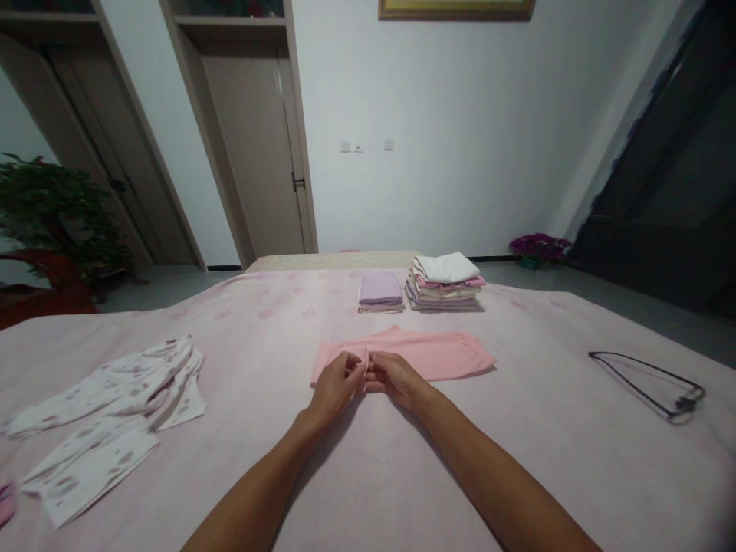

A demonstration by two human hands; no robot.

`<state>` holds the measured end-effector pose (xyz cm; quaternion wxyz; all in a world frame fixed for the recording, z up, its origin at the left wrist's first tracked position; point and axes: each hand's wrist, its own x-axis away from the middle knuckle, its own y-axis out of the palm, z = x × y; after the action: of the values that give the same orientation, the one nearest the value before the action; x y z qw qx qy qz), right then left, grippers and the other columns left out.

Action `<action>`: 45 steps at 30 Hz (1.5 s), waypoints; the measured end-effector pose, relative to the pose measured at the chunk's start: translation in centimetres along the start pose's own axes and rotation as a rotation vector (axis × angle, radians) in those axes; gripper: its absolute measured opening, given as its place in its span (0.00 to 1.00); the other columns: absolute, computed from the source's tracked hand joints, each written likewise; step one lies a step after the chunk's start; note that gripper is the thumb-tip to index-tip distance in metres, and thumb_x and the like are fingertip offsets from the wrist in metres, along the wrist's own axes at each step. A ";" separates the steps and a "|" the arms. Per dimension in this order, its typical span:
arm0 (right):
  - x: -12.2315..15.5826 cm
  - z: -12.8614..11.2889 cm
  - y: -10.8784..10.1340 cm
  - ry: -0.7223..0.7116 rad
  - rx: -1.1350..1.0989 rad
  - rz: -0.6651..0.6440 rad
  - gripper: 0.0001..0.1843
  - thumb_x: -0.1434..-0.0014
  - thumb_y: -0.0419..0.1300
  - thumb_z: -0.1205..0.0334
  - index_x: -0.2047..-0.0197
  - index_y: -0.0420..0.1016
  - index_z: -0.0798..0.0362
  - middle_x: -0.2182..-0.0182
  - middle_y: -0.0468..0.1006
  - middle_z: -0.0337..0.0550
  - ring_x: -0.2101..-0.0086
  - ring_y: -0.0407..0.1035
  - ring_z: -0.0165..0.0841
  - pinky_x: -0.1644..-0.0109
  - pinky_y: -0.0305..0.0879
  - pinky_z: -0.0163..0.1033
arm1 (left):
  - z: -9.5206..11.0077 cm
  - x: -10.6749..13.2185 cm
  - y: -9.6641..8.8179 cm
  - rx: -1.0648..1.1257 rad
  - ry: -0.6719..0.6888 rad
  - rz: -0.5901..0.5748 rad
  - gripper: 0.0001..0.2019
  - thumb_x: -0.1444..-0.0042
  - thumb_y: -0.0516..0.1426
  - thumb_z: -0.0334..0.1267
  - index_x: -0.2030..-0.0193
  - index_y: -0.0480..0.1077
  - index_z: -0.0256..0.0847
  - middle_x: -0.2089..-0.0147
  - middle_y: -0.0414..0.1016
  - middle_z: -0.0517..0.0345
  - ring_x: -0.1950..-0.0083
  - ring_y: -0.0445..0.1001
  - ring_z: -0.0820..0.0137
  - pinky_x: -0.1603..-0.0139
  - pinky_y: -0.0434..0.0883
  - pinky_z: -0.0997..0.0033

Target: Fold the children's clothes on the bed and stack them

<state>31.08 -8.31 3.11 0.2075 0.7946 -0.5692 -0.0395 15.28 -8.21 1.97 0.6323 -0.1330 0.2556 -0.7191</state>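
Observation:
A pair of pink pants (437, 354), folded lengthwise, lies flat across the bed in front of me. A point of its cloth sticks out along the far edge. My left hand (340, 381) pinches the near edge of the pants around the middle, thumb against fingers. Right beside it, my right hand (396, 377) grips the same edge, and a small fold of cloth stands up between the two hands. Part of the pinched cloth is hidden behind my fingers.
White patterned clothing (126, 391) lies loosely at the left. Beyond the pants stand a lilac folded stack (380, 291) and a taller stack of folded clothes (445, 284). A black looped strap (649, 376) rests at the right on the pink bedsheet (253, 460).

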 end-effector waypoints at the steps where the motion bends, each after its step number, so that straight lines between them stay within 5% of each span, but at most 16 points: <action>1: 0.0 0.0 0.0 -0.009 0.009 -0.016 0.11 0.47 0.60 0.63 0.62 0.78 0.58 0.67 0.82 0.49 0.68 0.77 0.35 0.58 0.75 0.41 | -0.2 0.2 0.0 0.016 0.004 0.020 0.09 0.40 0.55 0.45 0.62 0.71 0.43 0.61 0.80 0.52 0.62 0.78 0.66 0.62 0.70 0.68; 12: 0.0 0.8 -0.2 -0.056 0.139 0.048 0.17 0.51 0.60 0.65 0.57 0.79 0.58 0.65 0.84 0.48 0.71 0.76 0.30 0.63 0.74 0.36 | 0.5 1.3 -0.1 -0.279 0.038 0.056 0.05 0.46 0.59 0.36 0.63 0.73 0.41 0.63 0.78 0.54 0.63 0.74 0.68 0.63 0.63 0.70; 29: -0.2 1.1 0.4 -0.084 0.251 0.163 0.13 0.53 0.63 0.61 0.63 0.77 0.57 0.71 0.81 0.45 0.73 0.75 0.31 0.72 0.71 0.32 | -2.1 -0.5 -0.5 0.365 -0.100 -0.026 0.12 0.53 0.63 0.44 0.68 0.75 0.34 0.76 0.75 0.57 0.78 0.69 0.73 0.75 0.62 0.74; 38: -0.8 2.0 0.4 -0.119 0.185 0.240 0.21 0.61 0.59 0.66 0.59 0.75 0.56 0.73 0.80 0.40 0.75 0.76 0.34 0.72 0.74 0.37 | -2.1 -0.8 -0.5 0.397 -0.114 -0.053 0.12 0.55 0.63 0.41 0.66 0.76 0.34 0.74 0.76 0.57 0.76 0.71 0.73 0.75 0.64 0.75; 45: -0.6 1.9 0.0 -0.168 0.071 0.220 0.14 0.57 0.63 0.60 0.65 0.75 0.55 0.74 0.79 0.40 0.76 0.73 0.31 0.71 0.74 0.37 | -1.4 -0.1 0.2 0.302 -0.087 -0.079 0.12 0.50 0.62 0.42 0.63 0.77 0.35 0.73 0.77 0.56 0.77 0.69 0.73 0.77 0.61 0.76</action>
<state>30.27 -8.35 1.29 0.1339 0.7282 -0.6693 -0.0626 14.75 -7.88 0.68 0.6267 -0.0773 0.1113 -0.7674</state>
